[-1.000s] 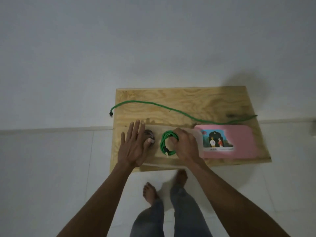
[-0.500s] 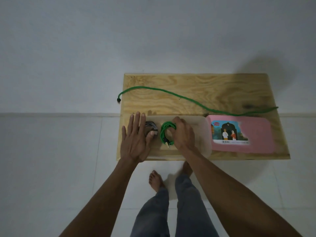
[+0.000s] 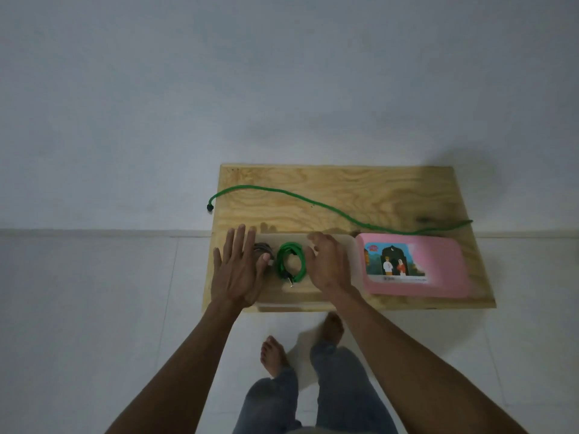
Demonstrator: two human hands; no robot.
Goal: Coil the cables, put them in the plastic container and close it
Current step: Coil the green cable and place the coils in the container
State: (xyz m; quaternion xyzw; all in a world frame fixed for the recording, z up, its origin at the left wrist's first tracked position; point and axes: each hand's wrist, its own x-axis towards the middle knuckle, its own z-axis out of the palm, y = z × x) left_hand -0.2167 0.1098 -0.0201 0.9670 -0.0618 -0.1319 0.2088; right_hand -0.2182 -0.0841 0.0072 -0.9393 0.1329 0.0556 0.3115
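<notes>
A clear plastic container (image 3: pixel 346 245) lies on the wooden board (image 3: pixel 360 189). Inside it lies a coiled green cable (image 3: pixel 289 261), and left of that a coiled grey cable (image 3: pixel 262 248), partly hidden by my left hand. My left hand (image 3: pixel 236 270) rests flat with fingers spread over the container's left end, thumb on the grey coil. My right hand (image 3: pixel 327 264) hovers just right of the green coil, fingers apart and holding nothing. A long uncoiled green cable (image 3: pixel 313 203) stretches across the board. The pink lid (image 3: pixel 438 264) with a picture lies right of the container.
The board stands against a white wall above a white tiled floor. The long cable's black end (image 3: pixel 210 208) hangs past the board's left edge. My bare feet and jeans (image 3: pixel 282 396) are below the board's front edge.
My right hand has let go of the coiled green cable and drawn back to the right, leaving the coil in the container. My left hand stays flat on the left end.
</notes>
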